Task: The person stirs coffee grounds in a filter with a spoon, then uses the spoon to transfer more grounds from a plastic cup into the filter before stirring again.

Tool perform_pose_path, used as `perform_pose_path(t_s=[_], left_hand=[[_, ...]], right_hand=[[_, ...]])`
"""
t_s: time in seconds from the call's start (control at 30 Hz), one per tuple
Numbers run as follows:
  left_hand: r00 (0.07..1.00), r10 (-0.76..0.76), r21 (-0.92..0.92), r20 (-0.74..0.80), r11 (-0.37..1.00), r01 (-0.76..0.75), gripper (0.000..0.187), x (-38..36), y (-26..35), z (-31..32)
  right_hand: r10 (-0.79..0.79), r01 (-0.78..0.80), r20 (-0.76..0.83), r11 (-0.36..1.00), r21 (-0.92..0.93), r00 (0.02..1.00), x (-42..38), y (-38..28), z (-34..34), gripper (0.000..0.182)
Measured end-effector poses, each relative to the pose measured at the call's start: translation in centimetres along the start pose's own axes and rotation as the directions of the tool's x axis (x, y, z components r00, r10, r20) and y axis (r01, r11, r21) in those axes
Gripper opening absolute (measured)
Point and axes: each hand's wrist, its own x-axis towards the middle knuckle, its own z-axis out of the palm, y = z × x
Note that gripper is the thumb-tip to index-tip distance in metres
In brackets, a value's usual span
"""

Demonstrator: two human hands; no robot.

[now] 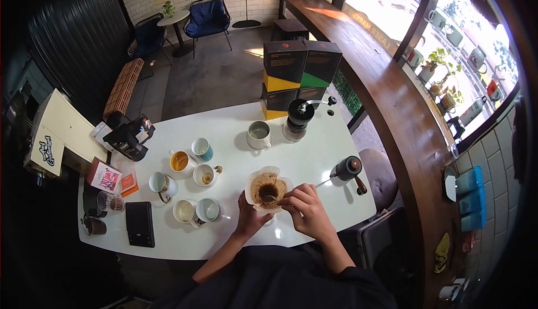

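Observation:
A white paper coffee filter [251,191] sits in front of me, its inner wall coated with brown coffee grounds [263,181] around a dark hollow. My left hand [250,218] is wrapped round the filter from the lower left; any dripper beneath is hidden. With bent fingers, my right hand [307,211] pinches a small spoon [270,199], its tip down in the grounds. To the right of that hand stands a black gooseneck kettle [346,169], its thin spout pointing toward the filter. A hand coffee grinder [300,119] and a grey mug [258,134] stand beyond the filter.
Several cups, including an orange-lined cup [180,162] and a teal cup [202,149], stand left on the white table [235,166]. A black scale [139,224] lies near the left edge. Coffee boxes [284,65] are stacked at the back; a wooden counter [386,93] runs along the right.

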Motion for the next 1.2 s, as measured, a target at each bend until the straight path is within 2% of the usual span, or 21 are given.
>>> perform_pose_path(t_s=[0.17, 0.27, 0.4, 0.53, 0.6, 0.67, 0.73, 0.9, 0.97, 1.03, 1.2], left_hand=[[1.0, -0.019, -0.027, 0.004, 0.999, 0.02, 0.087, 0.1, -0.1, 0.0], [0.999, -0.033, -0.01, 0.006, 0.999, 0.033, 0.087, 0.0, 0.2, -0.1], [1.0, -0.02, 0.021, -0.004, 1.0, 0.02, 0.087, 0.2, 0.9, -0.5], [1.0, -0.014, -0.026, -0.006, 1.0, 0.014, 0.087, 0.3, 0.3, -0.2], [1.0, -0.012, -0.044, -0.008, 0.999, 0.012, 0.087, -0.1, -0.2, 0.0], [1.0, -0.019, 0.041, 0.016, 0.999, 0.018, 0.088, -0.3, -0.2, -0.1], [1.0, -0.019, 0.049, 0.02, 0.999, 0.018, 0.087, -0.3, 0.0, -0.3], [1.0, 0.017, 0.05, -0.003, 0.999, -0.016, 0.085, -0.2, 0.3, -0.3], [0.997, -0.078, -0.128, -0.023, 0.989, 0.074, 0.083, -0.1, 0.6, -0.2], [0.998, -0.06, -0.108, 0.013, 0.992, 0.061, 0.08, 0.0, 1.0, -0.6], [0.999, -0.032, -0.162, -0.021, 0.986, 0.028, 0.074, 0.2, 0.8, -0.4]], right_hand=[[-0.031, 0.031, 0.024, 0.999, -0.005, 0.999, 0.0, 0.8, 1.0, 0.023], [-0.022, 0.025, 0.032, 0.994, -0.103, 0.999, 0.1, 1.0, 1.3, 0.026], [-0.046, 0.043, -0.015, 0.989, -0.143, 0.999, 0.2, 0.7, 1.4, 0.028], [-0.036, 0.026, -0.058, 0.985, -0.173, 0.998, 0.4, 0.8, 1.7, 0.028], [-0.028, 0.022, -0.035, 0.986, -0.163, 0.999, 0.2, 0.8, 2.0, 0.027], [-0.018, 0.015, -0.013, 0.988, -0.153, 1.0, 0.1, 0.6, 2.3, 0.026], [-0.03, 0.031, 0.011, 0.995, -0.098, 0.999, 0.0, 0.4, 2.4, 0.024], [-0.018, 0.018, -0.003, 0.997, -0.074, 1.0, 0.1, 0.4, 1.6, 0.025], [-0.004, 0.003, -0.019, 0.998, -0.065, 1.0, -0.1, 0.2, 1.1, 0.024], [-0.004, 0.003, -0.021, 0.999, -0.044, 1.0, 0.0, -0.1, 0.6, 0.022], [-0.026, 0.025, -0.02, 0.998, -0.064, 0.999, -0.2, 0.7, 1.6, 0.02]])
